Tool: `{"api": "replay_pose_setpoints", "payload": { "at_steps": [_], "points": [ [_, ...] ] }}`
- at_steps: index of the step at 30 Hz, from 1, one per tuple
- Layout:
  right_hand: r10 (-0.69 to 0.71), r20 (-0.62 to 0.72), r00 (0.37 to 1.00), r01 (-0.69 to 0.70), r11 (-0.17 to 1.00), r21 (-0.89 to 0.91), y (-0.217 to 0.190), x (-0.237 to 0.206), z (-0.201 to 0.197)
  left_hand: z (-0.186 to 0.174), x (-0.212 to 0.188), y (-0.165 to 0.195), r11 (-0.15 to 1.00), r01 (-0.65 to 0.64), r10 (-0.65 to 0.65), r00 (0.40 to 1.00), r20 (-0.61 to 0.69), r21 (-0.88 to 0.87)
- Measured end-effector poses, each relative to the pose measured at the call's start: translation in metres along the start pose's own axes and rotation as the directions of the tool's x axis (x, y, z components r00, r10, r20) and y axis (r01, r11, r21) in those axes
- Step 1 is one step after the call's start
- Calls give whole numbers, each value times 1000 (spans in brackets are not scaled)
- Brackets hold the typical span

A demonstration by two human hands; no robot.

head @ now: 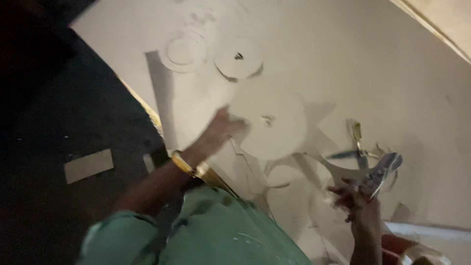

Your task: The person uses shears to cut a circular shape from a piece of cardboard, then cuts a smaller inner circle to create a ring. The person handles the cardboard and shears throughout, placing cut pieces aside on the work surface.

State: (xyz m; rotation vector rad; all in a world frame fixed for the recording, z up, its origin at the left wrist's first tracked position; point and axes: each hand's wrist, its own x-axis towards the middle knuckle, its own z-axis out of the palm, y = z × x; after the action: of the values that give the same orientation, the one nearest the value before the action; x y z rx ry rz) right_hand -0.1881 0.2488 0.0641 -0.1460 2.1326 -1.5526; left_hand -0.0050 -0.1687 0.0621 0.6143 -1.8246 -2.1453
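- Left hand lies open, its grip empty, on the large pale round cut disc, pinning it flat to the white sheet.
- Right hand, near right, has its grip closed around metal snips, blades raised clear of the sheet.

You have a small disc with a dark centre hole and a faint ring outline at upper centre, plus a pale rectangular scrap on the dark floor, left.
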Motion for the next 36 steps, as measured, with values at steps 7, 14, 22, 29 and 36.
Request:
{"api": "replay_pose_setpoints", "payload": {
  "at_steps": [7, 14, 22, 29, 36],
  "points": [
    [3, 381, 925, -110, 959, 260, -17, -15, 63, 18, -13, -7, 877, 43, -11, 997, 71, -478],
    [92, 463, 882, -124, 992, 38, 20, -32, 82, 2, -42, -11, 981, 143, -147, 989, 21, 129],
    [112, 128, 985, -136, 971, 196, -4, -50, 102, 33, -57, 5, 986, 164, -169, 968, 186, 40],
    [-2, -17, 1000, 11, 848, 530, -20, -46, 128, 29, -60, -53, 932, -309, 247, 924, 291, 191],
    [-8, -2, 1000, 8, 953, 302, -21, -46, 125, 76, -77, -112, 608, -509, 418, 858, 299, 610]
  ]
}}
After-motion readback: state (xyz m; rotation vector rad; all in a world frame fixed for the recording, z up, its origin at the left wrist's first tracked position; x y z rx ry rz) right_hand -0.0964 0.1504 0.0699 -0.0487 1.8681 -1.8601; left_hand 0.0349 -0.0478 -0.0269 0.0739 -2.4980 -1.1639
